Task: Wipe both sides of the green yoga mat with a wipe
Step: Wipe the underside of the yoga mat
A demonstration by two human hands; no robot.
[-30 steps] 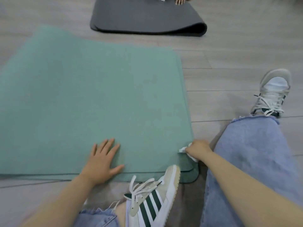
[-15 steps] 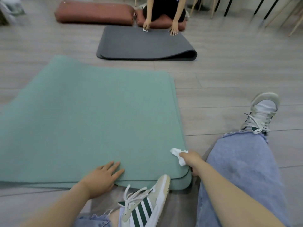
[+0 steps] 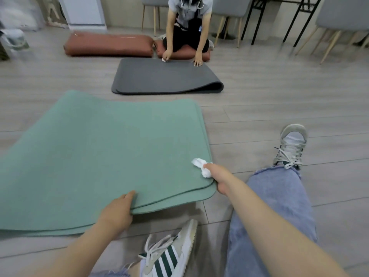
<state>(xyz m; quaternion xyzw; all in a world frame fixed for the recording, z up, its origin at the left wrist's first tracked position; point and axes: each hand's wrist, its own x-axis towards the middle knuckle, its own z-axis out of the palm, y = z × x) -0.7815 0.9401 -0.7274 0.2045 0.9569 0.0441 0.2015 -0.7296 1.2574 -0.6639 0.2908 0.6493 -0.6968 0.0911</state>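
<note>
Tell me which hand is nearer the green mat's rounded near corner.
Right. The right hand, holding the wipe, is beside the corner; the left hand grips the near edge farther left.

The green yoga mat runs off the left edge. The left hand's fingers are tucked out of sight under its near border, and the right hand covers part of the wipe.

green yoga mat, white wipe, grey mat
</note>
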